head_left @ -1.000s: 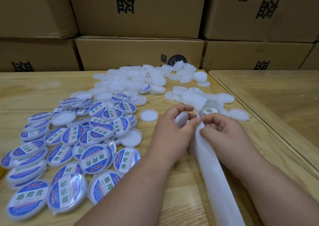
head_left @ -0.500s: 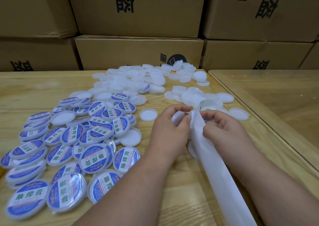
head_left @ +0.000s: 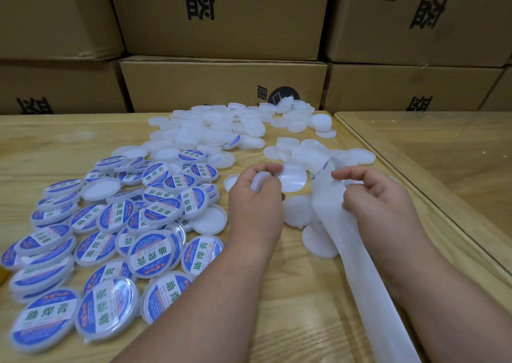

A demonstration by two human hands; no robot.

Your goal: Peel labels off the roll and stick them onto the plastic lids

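Observation:
My left hand (head_left: 256, 207) cups a blank white lid (head_left: 259, 182) and pinches the edge of a round label (head_left: 294, 181), whose pale back faces me. The label hangs free between my hands, apart from the strip. My right hand (head_left: 381, 202) pinches the white backing strip (head_left: 374, 293), which trails from the blank lids down to the lower right edge. Where the strip bends near my right fingers, a sliver of blue print (head_left: 322, 166) shows. The roll itself is hidden. Labelled blue-and-white lids (head_left: 144, 224) cover the table's left side.
Blank white lids (head_left: 216, 130) lie heaped at the back of the wooden table (head_left: 277, 321), with a few (head_left: 318, 240) under the strip. Stacked cardboard boxes (head_left: 221, 85) wall off the far side. A second, glass-topped table (head_left: 443, 154) adjoins on the right.
My hands have drawn apart. The round label has come off the backing strip and moved left with my left hand, while my right hand pulled the strip to the right.

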